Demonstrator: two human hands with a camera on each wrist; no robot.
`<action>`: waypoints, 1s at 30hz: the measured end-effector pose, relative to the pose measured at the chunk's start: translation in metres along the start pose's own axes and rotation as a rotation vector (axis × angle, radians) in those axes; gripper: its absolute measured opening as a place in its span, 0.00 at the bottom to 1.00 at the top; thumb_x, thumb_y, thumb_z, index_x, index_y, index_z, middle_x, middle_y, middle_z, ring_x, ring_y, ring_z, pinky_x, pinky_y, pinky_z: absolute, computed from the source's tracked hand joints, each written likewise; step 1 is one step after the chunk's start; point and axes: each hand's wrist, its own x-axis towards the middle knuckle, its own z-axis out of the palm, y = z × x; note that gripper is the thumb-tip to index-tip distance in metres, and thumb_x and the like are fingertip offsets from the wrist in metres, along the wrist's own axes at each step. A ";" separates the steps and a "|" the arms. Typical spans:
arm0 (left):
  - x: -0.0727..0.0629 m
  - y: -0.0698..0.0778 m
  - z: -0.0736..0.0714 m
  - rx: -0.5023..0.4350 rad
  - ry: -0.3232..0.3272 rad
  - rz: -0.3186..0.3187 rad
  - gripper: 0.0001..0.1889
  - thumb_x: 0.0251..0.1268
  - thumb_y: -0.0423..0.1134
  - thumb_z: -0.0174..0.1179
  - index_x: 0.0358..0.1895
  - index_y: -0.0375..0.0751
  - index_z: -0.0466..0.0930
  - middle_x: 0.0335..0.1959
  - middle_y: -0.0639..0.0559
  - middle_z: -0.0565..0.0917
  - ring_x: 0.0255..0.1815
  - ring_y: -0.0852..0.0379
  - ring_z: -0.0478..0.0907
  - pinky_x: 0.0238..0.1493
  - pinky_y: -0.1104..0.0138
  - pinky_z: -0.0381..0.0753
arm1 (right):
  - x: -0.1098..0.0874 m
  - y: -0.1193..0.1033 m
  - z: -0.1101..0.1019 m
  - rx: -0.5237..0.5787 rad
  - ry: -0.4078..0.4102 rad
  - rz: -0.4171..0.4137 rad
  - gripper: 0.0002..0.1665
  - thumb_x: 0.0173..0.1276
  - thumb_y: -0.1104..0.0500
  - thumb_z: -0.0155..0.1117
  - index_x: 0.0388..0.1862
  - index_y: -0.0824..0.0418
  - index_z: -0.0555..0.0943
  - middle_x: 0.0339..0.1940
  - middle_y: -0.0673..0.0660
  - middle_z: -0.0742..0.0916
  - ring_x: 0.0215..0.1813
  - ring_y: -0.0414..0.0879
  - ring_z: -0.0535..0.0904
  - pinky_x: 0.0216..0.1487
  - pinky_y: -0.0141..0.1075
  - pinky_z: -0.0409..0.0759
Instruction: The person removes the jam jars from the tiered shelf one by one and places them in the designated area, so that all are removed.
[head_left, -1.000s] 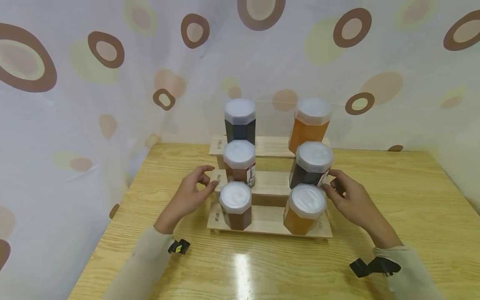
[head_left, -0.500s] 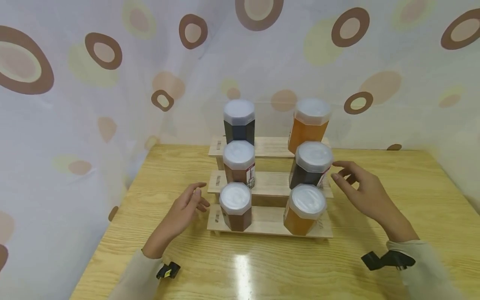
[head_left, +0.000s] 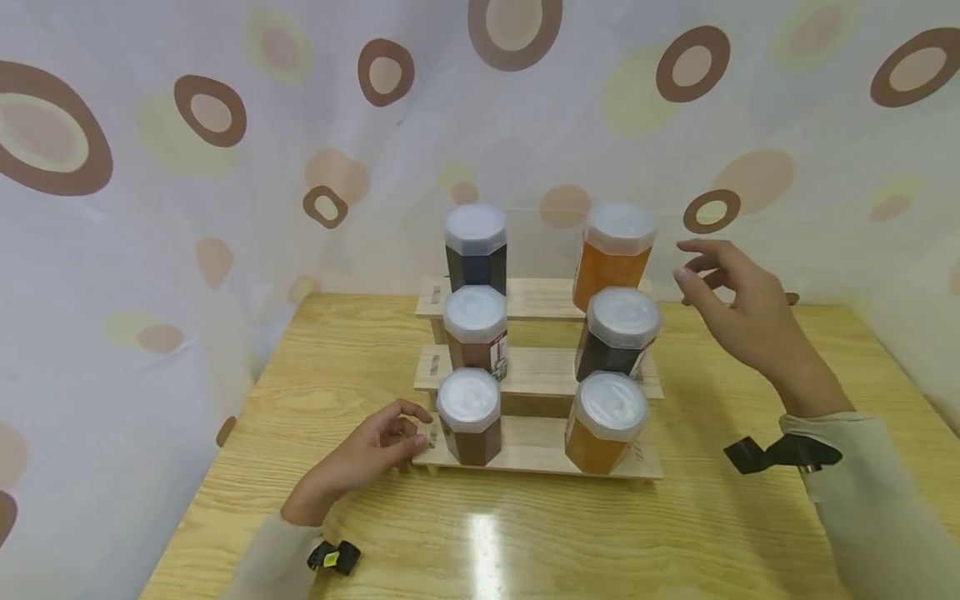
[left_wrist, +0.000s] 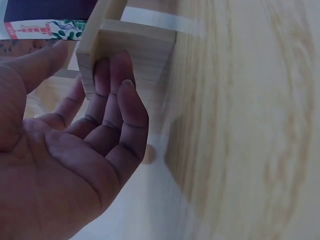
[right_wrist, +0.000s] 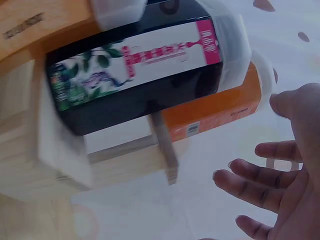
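A three-step wooden stand carries several octagonal plastic jars with frosted white lids, two on each step. My left hand is at the left end of the bottom step. In the left wrist view, its fingers curl under the board's end with the thumb on the upper side. My right hand hovers right of the top step, beside an orange jar, its fingers loosely bent and holding nothing. Below that jar stands a dark jar with a floral label.
On the left are a dark jar at the top, a brown jar in the middle and another brown jar at the bottom. An amber jar stands bottom right. Behind the wooden table hangs a patterned cloth.
My left hand has gone from the middle step's left end down to the bottom step. My right hand has left the middle step's right side and risen beside the top step.
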 end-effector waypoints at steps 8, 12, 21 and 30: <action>0.003 -0.010 0.001 -0.018 -0.032 0.049 0.21 0.73 0.30 0.64 0.64 0.35 0.70 0.31 0.47 0.79 0.29 0.53 0.77 0.28 0.68 0.76 | 0.034 -0.029 -0.003 0.022 -0.088 -0.006 0.35 0.77 0.51 0.65 0.78 0.51 0.68 0.62 0.65 0.82 0.56 0.64 0.81 0.57 0.64 0.71; 0.003 -0.010 0.000 0.000 -0.027 0.056 0.21 0.72 0.31 0.65 0.64 0.35 0.71 0.29 0.48 0.79 0.27 0.59 0.73 0.27 0.71 0.72 | 0.045 -0.035 0.000 -0.017 -0.122 -0.026 0.38 0.74 0.49 0.69 0.78 0.50 0.67 0.61 0.64 0.83 0.50 0.59 0.84 0.52 0.44 0.76; 0.002 -0.005 0.005 0.014 -0.016 0.047 0.22 0.72 0.31 0.65 0.65 0.35 0.72 0.28 0.51 0.78 0.24 0.63 0.69 0.26 0.72 0.71 | 0.061 -0.036 0.007 -0.106 -0.173 -0.066 0.49 0.62 0.47 0.80 0.77 0.55 0.67 0.51 0.61 0.85 0.40 0.52 0.81 0.42 0.40 0.76; 0.003 -0.001 0.006 0.027 -0.014 0.075 0.22 0.72 0.30 0.65 0.65 0.34 0.72 0.28 0.49 0.79 0.24 0.62 0.71 0.24 0.72 0.71 | 0.064 -0.043 0.012 -0.171 -0.117 -0.082 0.46 0.61 0.45 0.79 0.70 0.62 0.68 0.50 0.66 0.85 0.43 0.58 0.81 0.40 0.51 0.76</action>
